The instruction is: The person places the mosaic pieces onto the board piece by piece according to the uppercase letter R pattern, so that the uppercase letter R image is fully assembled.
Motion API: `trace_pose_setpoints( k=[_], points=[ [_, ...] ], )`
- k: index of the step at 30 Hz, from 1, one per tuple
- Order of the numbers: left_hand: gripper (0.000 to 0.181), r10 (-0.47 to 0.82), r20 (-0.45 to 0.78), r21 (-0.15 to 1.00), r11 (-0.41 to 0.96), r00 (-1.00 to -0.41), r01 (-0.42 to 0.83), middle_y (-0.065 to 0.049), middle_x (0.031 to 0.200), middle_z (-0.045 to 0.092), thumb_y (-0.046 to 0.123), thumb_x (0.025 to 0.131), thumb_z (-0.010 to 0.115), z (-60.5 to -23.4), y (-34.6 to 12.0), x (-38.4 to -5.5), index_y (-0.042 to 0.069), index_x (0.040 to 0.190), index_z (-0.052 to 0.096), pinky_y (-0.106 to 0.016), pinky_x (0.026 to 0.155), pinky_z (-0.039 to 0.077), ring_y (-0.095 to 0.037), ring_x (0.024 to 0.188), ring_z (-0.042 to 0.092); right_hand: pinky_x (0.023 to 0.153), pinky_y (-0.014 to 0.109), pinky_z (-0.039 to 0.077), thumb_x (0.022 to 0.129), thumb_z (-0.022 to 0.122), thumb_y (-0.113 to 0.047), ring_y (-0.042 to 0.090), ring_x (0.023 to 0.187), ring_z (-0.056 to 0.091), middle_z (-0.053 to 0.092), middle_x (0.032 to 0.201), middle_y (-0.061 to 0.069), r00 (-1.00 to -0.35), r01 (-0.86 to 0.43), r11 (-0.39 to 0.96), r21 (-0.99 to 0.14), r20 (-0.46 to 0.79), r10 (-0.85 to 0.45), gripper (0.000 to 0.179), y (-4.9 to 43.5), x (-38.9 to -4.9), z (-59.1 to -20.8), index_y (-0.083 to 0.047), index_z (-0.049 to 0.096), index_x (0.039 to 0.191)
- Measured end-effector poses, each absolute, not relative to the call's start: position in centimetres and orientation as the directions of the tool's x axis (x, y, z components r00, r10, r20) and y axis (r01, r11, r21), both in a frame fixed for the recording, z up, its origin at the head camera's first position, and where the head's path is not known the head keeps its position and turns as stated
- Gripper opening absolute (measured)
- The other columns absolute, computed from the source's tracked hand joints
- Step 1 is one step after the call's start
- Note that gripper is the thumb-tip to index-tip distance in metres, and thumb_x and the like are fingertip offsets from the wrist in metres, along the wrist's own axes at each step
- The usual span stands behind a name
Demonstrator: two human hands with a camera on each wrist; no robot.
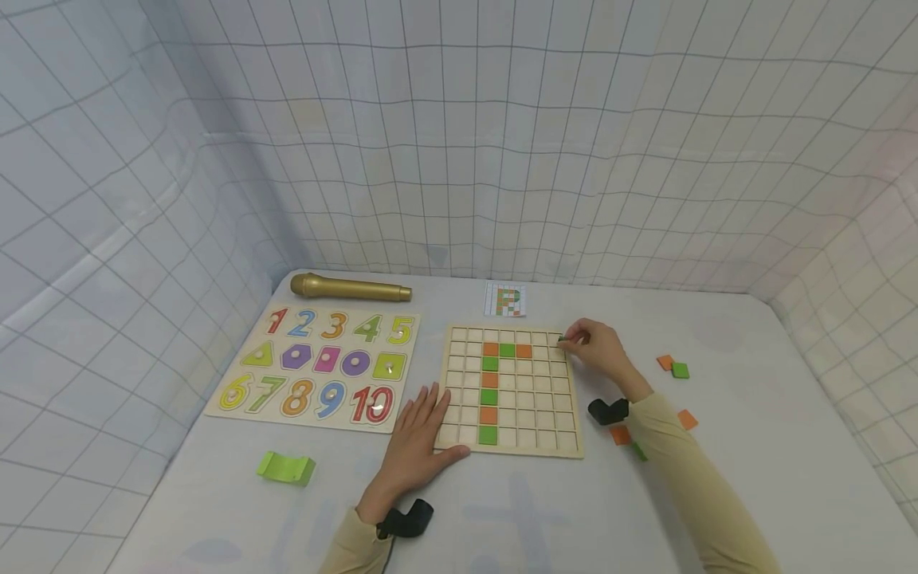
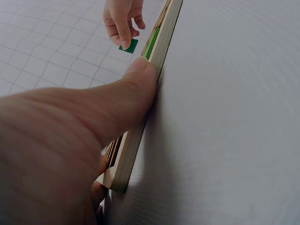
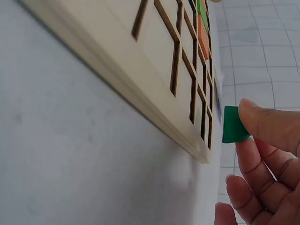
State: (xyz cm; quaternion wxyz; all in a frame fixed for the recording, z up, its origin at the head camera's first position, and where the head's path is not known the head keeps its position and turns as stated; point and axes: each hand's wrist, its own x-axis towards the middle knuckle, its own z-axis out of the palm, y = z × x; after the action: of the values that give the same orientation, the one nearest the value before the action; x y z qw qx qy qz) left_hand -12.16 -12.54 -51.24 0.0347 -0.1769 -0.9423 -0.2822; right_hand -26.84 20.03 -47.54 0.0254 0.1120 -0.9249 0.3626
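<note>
Right hand [image 1: 594,347] pinches the green tile [image 3: 233,126] by the far right corner of the board [image 1: 526,399]; my left hand [image 1: 417,438], fingers straight, rests at its near left. Looks mid-placement; next I'd need it turned flat.

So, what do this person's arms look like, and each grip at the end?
They're human arms in plain tan cloth: the left sleeve and right sleeve end near the wrists. Each wrist carries a bent black device, the left device and the right device. The left grip and right grip are bare hands, without gloves.
</note>
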Motion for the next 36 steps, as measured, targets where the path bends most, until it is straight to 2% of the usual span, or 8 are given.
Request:
trace_pose_setpoints(
  k=[9, 20, 28, 36],
  points=[
    [0.087, 0.313, 0.151, 0.513, 0.786, -0.938, 0.345, -0.020, 0.152, 0.024, 0.049, 0.083, 0.066, -51.1, -12.5, -12.1, 0.000, 0.146, 0.032, -0.048, 0.113, 0.008, -0.035, 0.141, 0.013, 0.060, 0.031, 0.041, 0.082, 0.075, -0.018, 0.019, 0.069, 0.050, 0.059, 0.077, 0.002, -0.953, -0.258, 0.673, -0.693, 0.071, -0.293, 0.017, 18.2, -26.9, -47.7, -0.007, 0.063, 0.085],
    [0.086, 0.308, 0.149, 0.516, 0.787, -0.939, 0.340, -0.020, 0.152, 0.024, 0.048, 0.083, 0.067, -51.0, -12.4, -12.1, 0.000, 0.146, 0.033, -0.048, 0.113, 0.008, -0.035, 0.141, 0.013, 0.061, 0.030, 0.040, 0.085, 0.073, -0.013, 0.016, 0.068, 0.048, 0.058, 0.075, -0.001, -0.909, -0.363, 0.639, -0.679, 0.105, -0.404, 0.010, 17.5, -27.2, -47.9, -0.007, 0.065, 0.085],
    [0.086, 0.308, 0.149, 0.517, 0.786, -0.940, 0.340, -0.020, 0.152, 0.024, 0.047, 0.083, 0.067, -51.0, -12.5, -12.1, 0.000, 0.146, 0.033, -0.048, 0.113, 0.008, -0.035, 0.141, 0.013, 0.062, 0.030, 0.041, 0.088, 0.069, -0.011, 0.016, 0.069, 0.049, 0.060, 0.077, 0.000, -0.918, -0.337, 0.673, -0.659, 0.070, -0.391, 0.006, 17.2, -27.2, -47.7, -0.006, 0.068, 0.089],
    [0.086, 0.307, 0.149, 0.526, 0.781, -0.940, 0.338, -0.019, 0.153, 0.024, 0.048, 0.083, 0.067, -51.2, -12.5, -12.2, 0.000, 0.146, 0.033, -0.048, 0.113, 0.007, -0.035, 0.141, 0.012, 0.061, 0.030, 0.042, 0.086, 0.070, -0.010, 0.015, 0.067, 0.050, 0.064, 0.076, 0.000, -0.934, -0.309, 0.723, -0.617, 0.055, -0.352, 0.006, 16.8, -27.1, -47.3, -0.006, 0.072, 0.083]
  ],
)
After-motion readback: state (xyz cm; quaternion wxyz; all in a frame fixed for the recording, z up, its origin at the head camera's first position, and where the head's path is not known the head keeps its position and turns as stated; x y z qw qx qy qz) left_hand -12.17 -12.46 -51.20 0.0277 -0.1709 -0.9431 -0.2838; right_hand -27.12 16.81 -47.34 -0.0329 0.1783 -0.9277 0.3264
